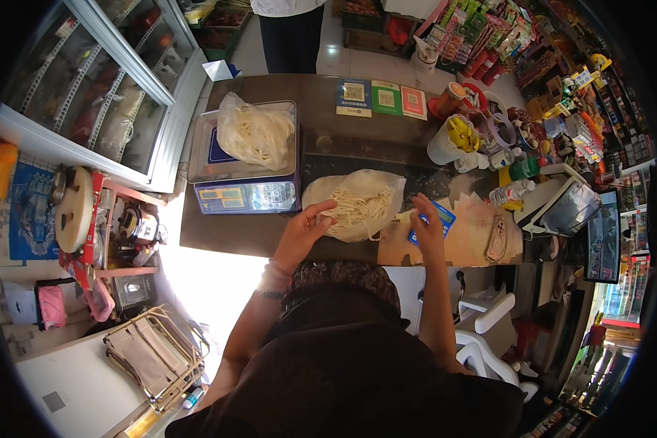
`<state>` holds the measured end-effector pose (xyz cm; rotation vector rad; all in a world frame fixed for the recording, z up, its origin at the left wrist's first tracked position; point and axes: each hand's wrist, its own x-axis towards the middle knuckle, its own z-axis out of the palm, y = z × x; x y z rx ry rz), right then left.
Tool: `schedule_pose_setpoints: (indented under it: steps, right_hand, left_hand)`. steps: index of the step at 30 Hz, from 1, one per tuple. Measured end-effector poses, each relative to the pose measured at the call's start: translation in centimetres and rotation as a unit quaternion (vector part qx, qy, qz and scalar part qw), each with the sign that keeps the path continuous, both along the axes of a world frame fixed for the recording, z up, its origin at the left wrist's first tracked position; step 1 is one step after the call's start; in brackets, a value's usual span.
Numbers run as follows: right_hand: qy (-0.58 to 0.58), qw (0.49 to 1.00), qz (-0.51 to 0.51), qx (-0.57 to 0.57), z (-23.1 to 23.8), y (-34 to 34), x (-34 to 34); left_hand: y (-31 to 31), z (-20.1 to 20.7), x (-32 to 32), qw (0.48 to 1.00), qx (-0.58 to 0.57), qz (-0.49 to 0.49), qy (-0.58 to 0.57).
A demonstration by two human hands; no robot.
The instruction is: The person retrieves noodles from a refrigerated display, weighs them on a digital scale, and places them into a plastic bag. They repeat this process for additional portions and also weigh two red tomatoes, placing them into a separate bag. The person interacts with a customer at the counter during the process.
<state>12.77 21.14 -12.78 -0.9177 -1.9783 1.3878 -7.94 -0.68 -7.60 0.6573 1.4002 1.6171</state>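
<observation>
A clear plastic bag of pale noodles [359,204] lies on the dark counter [321,109] in front of me. My left hand [304,228] rests against the bag's near left side, fingers curled on the plastic. My right hand [425,219] presses its fingers on a small blue calculator [436,220] lying on a sheet of brown cardboard [467,244] to the right of the bag. A second bag of noodles [255,133] sits on the pan of a digital scale [244,193] at the counter's left.
A person in dark trousers [290,33] stands beyond the counter. A glass-door fridge [95,87] is at the left. Square printed cards [383,97], a white tub [449,139], bottles and snack racks [489,36] crowd the right, with a card terminal [566,208] and screen [604,237].
</observation>
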Motion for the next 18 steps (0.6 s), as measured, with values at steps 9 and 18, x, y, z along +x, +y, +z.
schedule_pose_setpoints:
  steps: [9, 18]
  right_hand:
    - [-0.238, 0.894, 0.309, 0.221, -5.0, -2.1, -0.5]
    - [-0.021, 0.865, 0.312, -0.393, -0.2, -2.3, -6.9]
  left_hand:
    - [1.7, 0.3, -0.3, 0.999, 0.032, 0.019, -0.024]
    - [1.6, 0.3, 0.2, 0.999, 0.021, 0.017, -0.021]
